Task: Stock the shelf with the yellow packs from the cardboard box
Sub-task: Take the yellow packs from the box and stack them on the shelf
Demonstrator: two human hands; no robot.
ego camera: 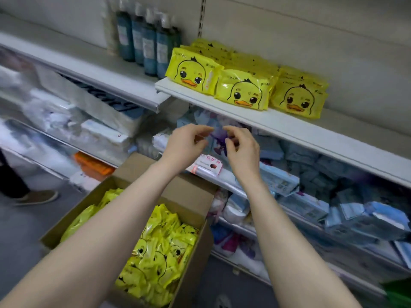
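Yellow packs point(243, 91) printed with a duck face stand in three rows on the white shelf point(311, 132). An open cardboard box point(189, 210) below holds several more yellow packs point(160, 254). My left hand point(184, 145) and my right hand point(241, 150) hover side by side in the air just below the shelf's front edge, above the box. Both have loosely curled fingers and hold nothing.
Dark blue bottles point(146, 41) stand left of the yellow packs on the same shelf level. Lower shelves carry blue and white packs point(311, 196). A person's shoe point(37, 196) shows on the grey floor at the left.
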